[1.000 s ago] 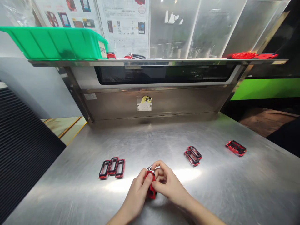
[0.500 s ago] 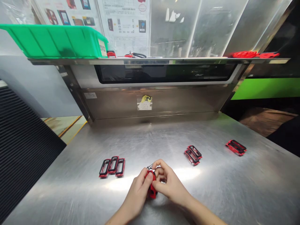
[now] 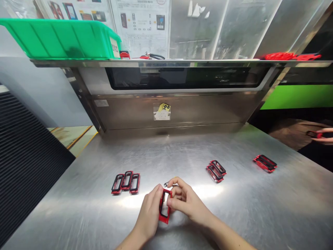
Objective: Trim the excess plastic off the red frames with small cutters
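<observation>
A small red and black rectangular frame [image 3: 164,207] stands on edge between both hands, low at the centre of the steel table [image 3: 182,152]. My left hand [image 3: 150,211] grips its left side. My right hand [image 3: 185,201] pinches its right side and also holds a small metal tool [image 3: 167,184] whose tip shows above the frame. Three matching frames [image 3: 126,181] lie flat in a row to the left. Two more frames [image 3: 216,170] lie to the right, and a further pair of frames [image 3: 265,163] lies farther right.
A green bin [image 3: 59,38] sits on the upper shelf at left, with pliers [image 3: 152,56] beside it and red parts [image 3: 282,56] at the shelf's right end. A black ribbed mat [image 3: 23,156] lies left of the table. Another person's hand [image 3: 322,135] shows at the right edge.
The frame has turned in my hands so its open window now faces me. Another person's hand has come into view at the far right. The camera tilted slightly.
</observation>
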A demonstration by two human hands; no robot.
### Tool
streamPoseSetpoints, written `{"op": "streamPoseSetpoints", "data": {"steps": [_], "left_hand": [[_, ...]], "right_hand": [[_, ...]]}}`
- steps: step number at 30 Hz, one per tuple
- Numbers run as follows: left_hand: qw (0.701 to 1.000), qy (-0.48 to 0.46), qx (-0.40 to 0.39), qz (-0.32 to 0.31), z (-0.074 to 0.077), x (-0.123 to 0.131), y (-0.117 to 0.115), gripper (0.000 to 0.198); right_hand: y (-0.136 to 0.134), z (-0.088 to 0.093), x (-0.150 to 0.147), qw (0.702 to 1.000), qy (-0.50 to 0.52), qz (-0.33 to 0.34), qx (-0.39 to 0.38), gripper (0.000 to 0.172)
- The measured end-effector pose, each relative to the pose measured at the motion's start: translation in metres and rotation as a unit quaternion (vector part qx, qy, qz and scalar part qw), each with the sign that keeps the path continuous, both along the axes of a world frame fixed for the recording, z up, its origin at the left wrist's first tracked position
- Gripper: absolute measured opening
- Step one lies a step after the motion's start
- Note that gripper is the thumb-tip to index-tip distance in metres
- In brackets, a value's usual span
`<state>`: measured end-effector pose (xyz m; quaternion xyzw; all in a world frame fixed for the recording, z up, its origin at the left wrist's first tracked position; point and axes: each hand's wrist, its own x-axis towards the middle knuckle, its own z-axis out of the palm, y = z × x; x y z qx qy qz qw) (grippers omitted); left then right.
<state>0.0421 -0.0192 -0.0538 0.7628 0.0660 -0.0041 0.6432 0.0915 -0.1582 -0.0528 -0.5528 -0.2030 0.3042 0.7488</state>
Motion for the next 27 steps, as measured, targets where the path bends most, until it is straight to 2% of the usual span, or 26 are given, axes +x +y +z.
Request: {"op": "streamPoseSetpoints", "data": {"steps": [9,18,27], "left_hand": [[0.998,0.002,-0.057,-0.012,0.014,0.000,0.000,0.045],[0.994,0.011,-0.111,-0.020,0.014,0.000,-0.003,0.043],[0.994,0.011,-0.105,-0.012,0.014,0.000,-0.003,0.044]], "right_hand": [[0.000,0.000,0.001,0.998,0.056,0.022,0.035,0.049],[-0.001,-0.001,0.002,0.997,0.065,0.031,0.038,0.047],[0.001,0.002,0.001,0.995,0.089,0.026,0.043,0.040]]}}
